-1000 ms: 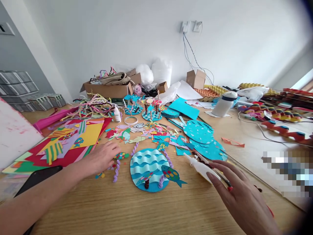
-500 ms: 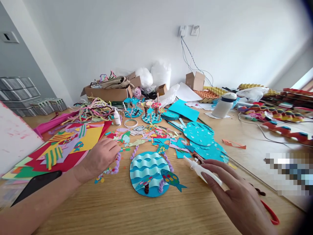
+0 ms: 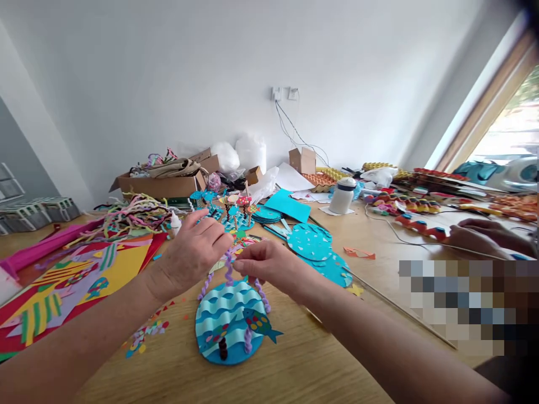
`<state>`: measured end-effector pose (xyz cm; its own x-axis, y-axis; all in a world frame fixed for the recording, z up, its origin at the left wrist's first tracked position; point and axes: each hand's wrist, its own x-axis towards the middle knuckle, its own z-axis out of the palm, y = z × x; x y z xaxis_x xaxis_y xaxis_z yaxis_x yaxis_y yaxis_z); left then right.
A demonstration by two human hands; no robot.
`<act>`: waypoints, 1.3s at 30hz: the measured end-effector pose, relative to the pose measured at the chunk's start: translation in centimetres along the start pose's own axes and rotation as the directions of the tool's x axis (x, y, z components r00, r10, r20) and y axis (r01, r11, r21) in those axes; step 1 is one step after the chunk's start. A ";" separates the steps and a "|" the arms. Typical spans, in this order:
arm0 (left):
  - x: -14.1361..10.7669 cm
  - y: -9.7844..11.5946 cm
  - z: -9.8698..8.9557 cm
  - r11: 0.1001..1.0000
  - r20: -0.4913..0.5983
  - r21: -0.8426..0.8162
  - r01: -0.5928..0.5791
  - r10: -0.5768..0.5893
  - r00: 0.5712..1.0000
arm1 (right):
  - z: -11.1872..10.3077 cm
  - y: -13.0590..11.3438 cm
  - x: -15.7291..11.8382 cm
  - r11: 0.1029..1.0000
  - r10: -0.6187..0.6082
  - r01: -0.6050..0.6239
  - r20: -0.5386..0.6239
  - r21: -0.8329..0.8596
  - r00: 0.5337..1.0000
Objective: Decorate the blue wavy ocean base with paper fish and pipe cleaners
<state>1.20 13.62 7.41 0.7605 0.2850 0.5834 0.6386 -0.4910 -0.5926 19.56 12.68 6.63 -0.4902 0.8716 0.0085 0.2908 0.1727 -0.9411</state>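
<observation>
Over the far edge of a round blue disc with wavy paper strips, my left hand pinches the top of a purple twisted pipe cleaner. Close beside it, my right hand has its fingers drawn together; what they hold, if anything, is hidden. More pipe cleaner twists stand around the disc, purple ones and a dark brown one. A teal paper fish with coloured dots sits at the near right of the disc, and another fish lies left of it.
Paper scraps lie left of the disc, near coloured sheets. Blue discs and a thin stick are on the right. A white glue bottle stands behind my left hand. Another person's hand rests at the right.
My right hand has let go of the white glue bottle and moved left to the disc. My left hand has brought the purple twist to the disc's far edge. The view has turned right.
</observation>
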 end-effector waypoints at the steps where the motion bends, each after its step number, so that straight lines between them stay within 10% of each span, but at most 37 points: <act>1: 0.6 0.2 0.0 1.000 -0.005 0.013 -0.007 0.008 1.000 | 0.0 -0.1 0.3 0.997 0.039 -0.040 0.012 0.063 0.999; 10: 2.3 0.5 -0.5 0.999 -0.081 -0.011 -0.041 0.040 0.996 | -0.3 0.9 0.2 0.939 0.006 -0.017 0.034 0.343 0.999; 14: 0.9 0.8 -1.5 0.954 -0.105 -0.272 0.126 -0.160 0.982 | -1.0 0.8 -0.1 0.882 -0.051 0.076 -0.067 0.466 0.996; 20: -0.6 2.9 -2.7 0.377 0.353 -0.746 0.548 -0.474 0.807 | -1.1 0.5 -0.1 0.822 -0.081 0.104 -0.065 0.560 0.995; 23: -0.5 3.4 -3.0 0.272 0.396 -0.777 0.568 -0.492 0.776 | -0.6 0.4 -0.1 0.814 -0.100 0.105 -0.040 0.571 0.994; 39: -0.8 3.6 -3.1 0.496 0.198 -0.755 0.428 -0.449 0.871 | -0.5 -0.1 -0.5 0.916 -0.187 0.184 -0.026 0.357 0.982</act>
<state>2.53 9.04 6.49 0.3992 0.6320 0.6643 0.5535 -0.7437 0.3749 20.15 12.47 6.86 -0.5145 0.8355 0.1931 -0.1175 0.1544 -0.9810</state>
